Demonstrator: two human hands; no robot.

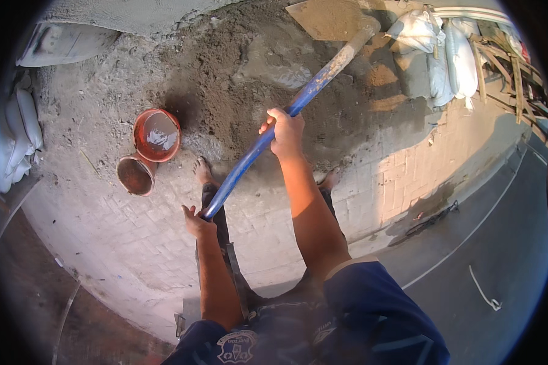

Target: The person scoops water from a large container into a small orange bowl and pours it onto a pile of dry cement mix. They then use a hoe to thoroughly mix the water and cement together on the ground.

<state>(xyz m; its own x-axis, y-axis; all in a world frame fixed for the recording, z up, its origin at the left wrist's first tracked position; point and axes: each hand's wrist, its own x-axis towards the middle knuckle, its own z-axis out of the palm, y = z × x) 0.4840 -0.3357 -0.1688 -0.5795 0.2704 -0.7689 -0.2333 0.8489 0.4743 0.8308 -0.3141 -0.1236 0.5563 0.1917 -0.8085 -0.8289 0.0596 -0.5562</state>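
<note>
Probably stiff and blade-heavy, I judge, this hoe [311,91] is rightly gripped: left hand [198,222] round its end, right hand [287,134] mid-shaft.

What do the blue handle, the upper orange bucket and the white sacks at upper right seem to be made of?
Blue handle: painted metal or wood, unclear which; glossy highlights, patchy pale wear or dried dirt toward the far end.
Upper orange bucket: probably smooth plastic, judging by its even colour and rounded rim.
White sacks: likely woven plastic, slightly shiny; thin, creased skin.
</note>
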